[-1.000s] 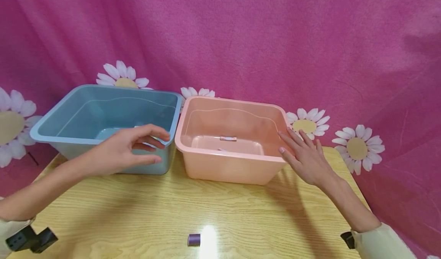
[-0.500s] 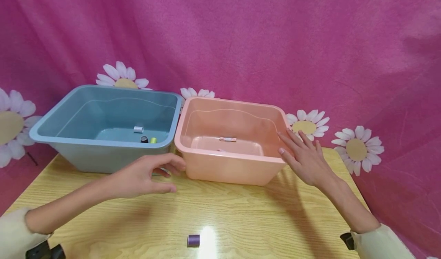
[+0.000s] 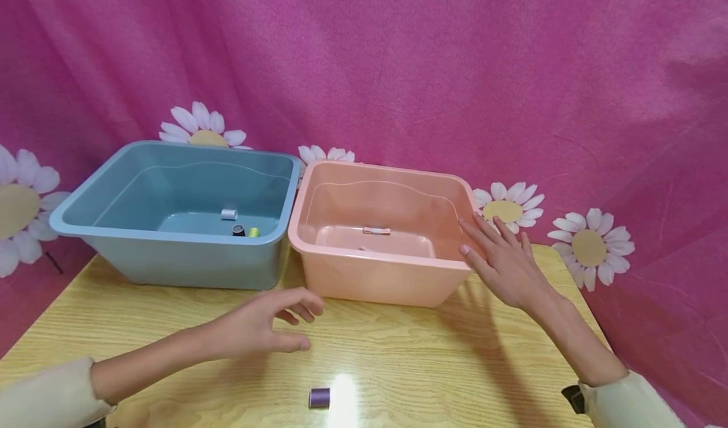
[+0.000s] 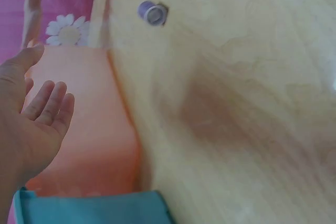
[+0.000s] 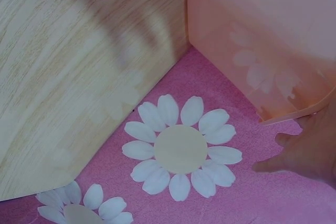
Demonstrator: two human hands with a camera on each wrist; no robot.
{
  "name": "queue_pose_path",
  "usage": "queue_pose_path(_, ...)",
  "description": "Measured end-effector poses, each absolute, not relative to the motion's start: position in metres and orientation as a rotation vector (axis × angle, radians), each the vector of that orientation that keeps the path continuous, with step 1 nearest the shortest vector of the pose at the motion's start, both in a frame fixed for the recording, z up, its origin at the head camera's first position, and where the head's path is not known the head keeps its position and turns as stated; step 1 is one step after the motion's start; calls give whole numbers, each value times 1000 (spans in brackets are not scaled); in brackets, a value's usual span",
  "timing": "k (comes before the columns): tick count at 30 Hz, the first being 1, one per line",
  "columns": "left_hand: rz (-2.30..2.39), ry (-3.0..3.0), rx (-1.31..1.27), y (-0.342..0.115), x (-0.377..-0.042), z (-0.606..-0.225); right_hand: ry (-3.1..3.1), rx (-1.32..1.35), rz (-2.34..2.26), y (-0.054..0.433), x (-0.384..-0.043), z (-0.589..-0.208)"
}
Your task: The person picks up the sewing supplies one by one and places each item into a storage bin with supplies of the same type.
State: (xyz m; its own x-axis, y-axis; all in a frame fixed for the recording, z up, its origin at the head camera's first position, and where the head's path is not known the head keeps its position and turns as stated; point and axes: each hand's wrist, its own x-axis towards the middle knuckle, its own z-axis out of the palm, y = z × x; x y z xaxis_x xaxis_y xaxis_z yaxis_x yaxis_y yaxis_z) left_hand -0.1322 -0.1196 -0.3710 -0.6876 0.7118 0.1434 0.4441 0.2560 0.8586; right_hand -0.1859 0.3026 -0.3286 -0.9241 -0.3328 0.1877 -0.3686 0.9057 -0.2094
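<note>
My left hand [image 3: 264, 327] hovers over the table in front of the bins, its fingers loosely bent with nothing between them. Nearest to it on the table lies a spool of purple thread [image 3: 319, 397], also seen in the left wrist view as a purple spool [image 4: 152, 13] apart from the hand. My right hand [image 3: 506, 270] rests with fingers spread on the right end of the pink plastic bin's rim [image 3: 387, 257]. Inside the blue bin [image 3: 188, 263] lie a white spool [image 3: 229, 214], a black spool [image 3: 238, 230] and a yellow-green spool [image 3: 253, 232].
On the pink bin's floor sits a small pale wrapped strip [image 3: 376, 231]; another small item is mostly hidden by the front wall. Both bins stand side by side at the back of the wooden table [image 3: 387, 365], before a pink flowered cloth [image 3: 364, 67].
From over the front right corner of the blue bin, my left hand has come down and to the right, toward the purple spool. The right hand has stayed on the pink bin.
</note>
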Motion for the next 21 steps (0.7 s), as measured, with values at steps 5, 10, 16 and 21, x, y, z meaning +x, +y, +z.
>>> queue_pose_path(5, 1425, 2231, 1083, -116, -127, -387, -2915, 546, 364, 303, -186, -330)
queue_pose_path(10, 1420, 2192, 1094, -113, -123, -400, -2909, 548, 364, 303, -186, -330)
queue_pose_path(16, 1404, 2135, 1021, -110, -119, -411, -2904, 549, 366, 303, -186, -330)
queue_pose_path(21, 1382, 2109, 984, -109, -114, -423, -2910, 545, 364, 303, -186, -330)
